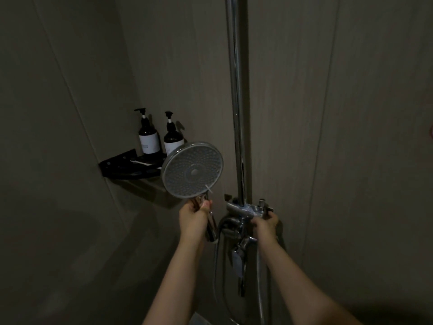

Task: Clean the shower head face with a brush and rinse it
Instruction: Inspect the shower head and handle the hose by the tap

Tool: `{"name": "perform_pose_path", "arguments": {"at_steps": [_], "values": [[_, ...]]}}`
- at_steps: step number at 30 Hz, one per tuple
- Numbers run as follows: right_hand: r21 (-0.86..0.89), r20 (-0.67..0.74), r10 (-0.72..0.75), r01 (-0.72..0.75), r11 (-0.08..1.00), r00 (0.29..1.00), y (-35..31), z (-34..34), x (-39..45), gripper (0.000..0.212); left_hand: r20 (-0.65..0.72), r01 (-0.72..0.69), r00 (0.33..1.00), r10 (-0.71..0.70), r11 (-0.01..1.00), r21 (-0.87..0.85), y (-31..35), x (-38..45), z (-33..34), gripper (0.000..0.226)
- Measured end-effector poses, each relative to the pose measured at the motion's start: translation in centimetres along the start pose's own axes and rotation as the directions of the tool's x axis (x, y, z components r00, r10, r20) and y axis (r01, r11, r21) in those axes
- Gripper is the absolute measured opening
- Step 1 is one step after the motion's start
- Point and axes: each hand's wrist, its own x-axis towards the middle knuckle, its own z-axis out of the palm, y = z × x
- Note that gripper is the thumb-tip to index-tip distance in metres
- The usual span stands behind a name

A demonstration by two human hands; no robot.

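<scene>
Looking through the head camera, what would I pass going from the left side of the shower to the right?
Black corner shelf → two pump bottles → round shower head, its handle held by the left hand → chrome riser pipe → right hand gripping the mixer valve.

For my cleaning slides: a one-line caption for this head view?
Left hand holds the shower head face-up to the camera while the right hand grips the mixer valve.

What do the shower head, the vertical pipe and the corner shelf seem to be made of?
Shower head: shiny chrome rim, perhaps plated plastic or metal; the grey dotted face looks like plastic or rubber.
Vertical pipe: polished metal, with bright reflections along it.
Corner shelf: matte black with slots; metal or plastic, unclear in this dim light.
</scene>
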Motion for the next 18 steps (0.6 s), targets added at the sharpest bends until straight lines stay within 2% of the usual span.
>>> {"name": "perform_pose_path", "arguments": {"at_steps": [3,6,10,14,16,18], "values": [[-0.124,0.003,-0.07,0.07,0.99,0.998,-1.0,-0.1,-0.8,0.067,-0.01,-0.005,1.0,0.005,1.0,0.006,0.1,0.2,-0.3,0.02],[-0.214,0.015,-0.12,0.121,0.969,0.993,-0.9,0.3,-0.6,0.056,-0.029,-0.001,1.0,0.001,1.0,0.005,0.1,0.4,-0.6,0.019],[-0.217,-0.132,-0.22,0.188,0.958,0.967,-1.5,1.0,-0.4,0.034,-0.037,-0.001,0.999,0.001,1.0,-0.001,-0.1,0.7,-0.9,0.015],[-0.29,-0.182,-0.381,0.32,0.902,0.907,-2.5,1.9,-0.8,0.031,-0.045,-0.009,0.999,0.009,1.0,-0.017,-0.1,1.4,-1.4,0.015],[-0.276,-0.116,-0.46,0.416,0.866,0.88,-3.9,2.4,-1.1,0.028,-0.046,-0.01,0.999,0.008,0.999,-0.045,0.0,1.6,-1.6,0.014],[-0.207,0.055,-0.507,0.507,0.837,0.86,-5.8,3.2,-1.6,0.018,-0.049,-0.013,0.999,0.008,0.995,-0.095,0.3,1.7,-1.8,0.013]]}}
